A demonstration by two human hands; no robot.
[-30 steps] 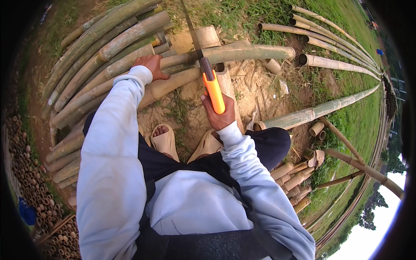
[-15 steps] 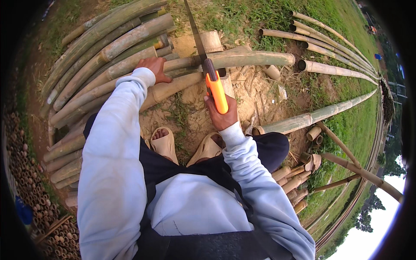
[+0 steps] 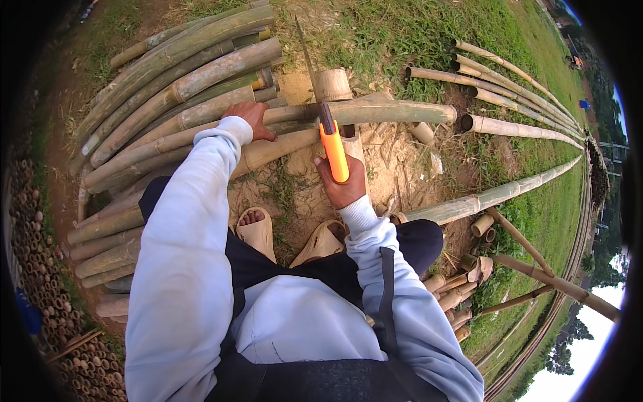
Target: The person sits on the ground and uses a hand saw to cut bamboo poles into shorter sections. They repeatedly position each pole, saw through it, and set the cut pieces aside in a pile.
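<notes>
Apparently sawing: right hand (image 3: 345, 185) gripping saw handle (image 3: 336, 154), fingers wrapping round it; left hand (image 3: 250, 122) clasping bamboo pole (image 3: 398, 112), fingers part-curled. Next stroke likely needing steady pole, straight blade (image 3: 306, 52).

I have two hands here: one right hand (image 3: 345, 189) around one saw (image 3: 336, 153), one left hand (image 3: 249, 121) clasping one bamboo pole (image 3: 402, 112). Toward me from my grip are two sandals (image 3: 258, 236). Ahead and right of it I count six slender poles (image 3: 519, 128); nearer on that side, one greenish pole (image 3: 482, 199) and, just beside it, two short bamboo pieces (image 3: 481, 225). Left of my left hand, stacked poles (image 3: 224, 70) overlap too much to count.
</notes>
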